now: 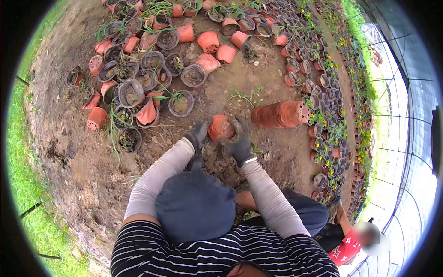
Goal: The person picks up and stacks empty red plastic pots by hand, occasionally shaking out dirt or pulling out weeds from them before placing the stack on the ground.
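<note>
A small orange-red plastic plant pot (217,125) is between my two dark-gloved hands, just above the bare soil. My left hand (198,135) presses against its left side, with the fingers partly hidden. Curled around the right side, my right hand (237,141) has its fingers over the pot's near face. To the right lies a stack of nested orange pots (280,114) on its side, its holed base pointing right. Nearest on the upper left is a black-lined pot (181,103) with soil and some grass in it.
Many loose orange and black pots, some tipped over, crowd the upper left, including a soil-filled pot (193,75). Rows of potted yellow-flowered plants (330,124) run along the right. Another person in a red shirt (345,249) is at the lower right. Netting on a frame (406,138) stands beyond.
</note>
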Tool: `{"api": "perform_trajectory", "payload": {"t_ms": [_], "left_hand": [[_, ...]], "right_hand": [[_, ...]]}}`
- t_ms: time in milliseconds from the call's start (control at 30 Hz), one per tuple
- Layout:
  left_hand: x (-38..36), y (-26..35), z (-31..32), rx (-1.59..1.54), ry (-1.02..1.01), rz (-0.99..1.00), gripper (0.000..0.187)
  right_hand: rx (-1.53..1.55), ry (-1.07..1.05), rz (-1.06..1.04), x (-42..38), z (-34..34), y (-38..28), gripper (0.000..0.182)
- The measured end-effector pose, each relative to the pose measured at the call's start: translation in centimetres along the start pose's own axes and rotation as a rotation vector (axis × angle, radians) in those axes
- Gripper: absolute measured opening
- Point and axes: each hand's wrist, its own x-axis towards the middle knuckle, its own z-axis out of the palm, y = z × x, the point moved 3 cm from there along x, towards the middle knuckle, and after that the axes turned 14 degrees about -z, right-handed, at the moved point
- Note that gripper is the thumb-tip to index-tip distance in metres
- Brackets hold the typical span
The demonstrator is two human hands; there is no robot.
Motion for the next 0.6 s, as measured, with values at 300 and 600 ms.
{"api": "perform_trajectory", "payload": {"t_ms": [300,600], "left_hand": [[1.0,-0.5,-1.1,0.728,0.177,0.114,0.037],[2.4,-0.7,-4.1,1.136,0.639,0.715,0.034]], "right_hand": [[0.257,0.066,0.296,-0.7,0.5,3.3,0.055],[-0.092,0.193,0.027,2.7,-2.7,1.1,0.052]]}}
